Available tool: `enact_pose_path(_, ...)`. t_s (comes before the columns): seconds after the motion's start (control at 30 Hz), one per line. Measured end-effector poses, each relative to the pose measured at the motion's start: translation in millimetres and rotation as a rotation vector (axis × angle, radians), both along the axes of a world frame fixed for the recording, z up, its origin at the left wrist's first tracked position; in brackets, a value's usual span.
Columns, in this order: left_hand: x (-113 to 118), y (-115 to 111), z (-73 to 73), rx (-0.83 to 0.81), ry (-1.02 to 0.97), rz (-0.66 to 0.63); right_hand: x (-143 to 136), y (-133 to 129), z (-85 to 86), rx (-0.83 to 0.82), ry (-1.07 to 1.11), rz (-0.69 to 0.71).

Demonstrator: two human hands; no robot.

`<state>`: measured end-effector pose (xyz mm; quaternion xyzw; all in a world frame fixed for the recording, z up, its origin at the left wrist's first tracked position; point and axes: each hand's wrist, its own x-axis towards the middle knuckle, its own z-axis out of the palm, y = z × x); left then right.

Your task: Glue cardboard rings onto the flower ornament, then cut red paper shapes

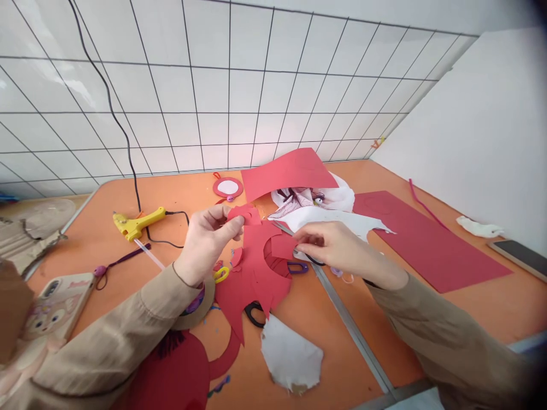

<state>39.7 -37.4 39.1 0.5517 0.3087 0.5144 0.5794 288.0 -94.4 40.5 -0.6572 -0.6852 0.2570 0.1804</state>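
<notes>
My left hand point(211, 236) pinches a small piece of red paper point(245, 215) between thumb and fingers, above the table. In my right hand point(327, 244) is a pair of scissors point(283, 228), its blades pointing left toward that paper and part of a dark handle showing below the fingers. A squarish red paper piece point(283, 248) sits by my right fingertips; I cannot tell whether it is held or lying on the pile. Beneath both hands lie red paper scraps point(252, 273) with curved cut edges. A second black scissor handle point(253, 314) pokes out from under them.
A yellow glue gun point(139, 223) with a black cord lies at left, near a phone point(55, 313). Red sheets point(290, 171) lie at the back and right point(419, 245), around crumpled white cloth point(325, 216). A tape roll point(200, 310) is under my left wrist. A dark phone point(523, 257) rests far right.
</notes>
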Motion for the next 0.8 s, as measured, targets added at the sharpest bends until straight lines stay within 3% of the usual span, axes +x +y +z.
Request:
enact_pose_path(0.2, 1.7, -6.0, 6.0, -0.062, -0.018, -0.006, 16.0, -5.1, -24.8, 0.143, -0.429, -0.008)
enact_pose_path(0.33, 2.7, -8.7, 7.8, -0.126, -0.019, -0.014, 19.7, -9.8, -37.1, 0.121, -0.543, 0.027)
enact_pose_path(0.43, 3.2, -9.2, 7.9, -0.084, -0.004, 0.021, 22.1, -13.8, -41.2, 0.137, -0.58, 0.029)
enact_pose_path(0.63, 2.5, -11.2, 8.6, 0.042, 0.01, 0.099, 22.7, -13.3, -34.6, 0.06, -0.592, 0.013)
enact_pose_path(0.73, 2.3, -11.0, 8.7, -0.066, -0.097, 0.013, 25.5, -16.1, -22.7, 0.085, -0.473, -0.019)
enact_pose_path(0.8, 2.1, -10.1, 8.8, -0.163, -0.199, -0.087, 28.3, -19.6, -14.3, 0.16, -0.246, -0.056)
